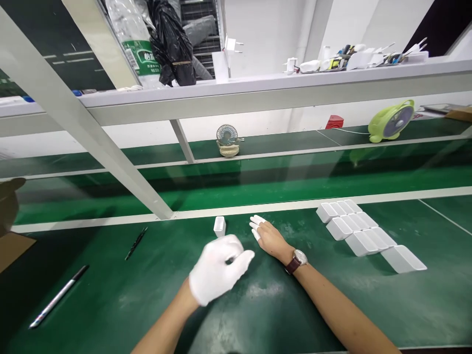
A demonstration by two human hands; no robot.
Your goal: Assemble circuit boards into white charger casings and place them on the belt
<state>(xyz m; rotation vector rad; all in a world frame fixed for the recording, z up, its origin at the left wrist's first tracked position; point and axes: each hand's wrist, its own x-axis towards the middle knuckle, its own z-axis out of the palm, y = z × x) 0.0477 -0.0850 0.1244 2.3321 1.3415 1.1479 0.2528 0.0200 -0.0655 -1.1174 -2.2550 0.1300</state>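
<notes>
My left hand (220, 269) wears a white glove and hovers over the green mat (110, 295) with its fingers curled in; whatever is inside them is hidden. My right hand (268, 237) is bare apart from white finger cots and has a brown-strapped watch (297, 259) on the wrist. It lies flat on the mat, fingers stretched towards the far edge, holding nothing. A small white open box (220, 225) stands upright just beyond my left hand and to the left of my right fingertips, touching neither hand.
Several white boxes (363, 235) lie in overlapping rows at the right. A silver pen (59, 296) and a thin black tool (136, 243) lie at the left. A slanted white frame post (92, 142) meets the bench ahead. Two small fans (227, 140) (391, 121) stand beyond the conveyor.
</notes>
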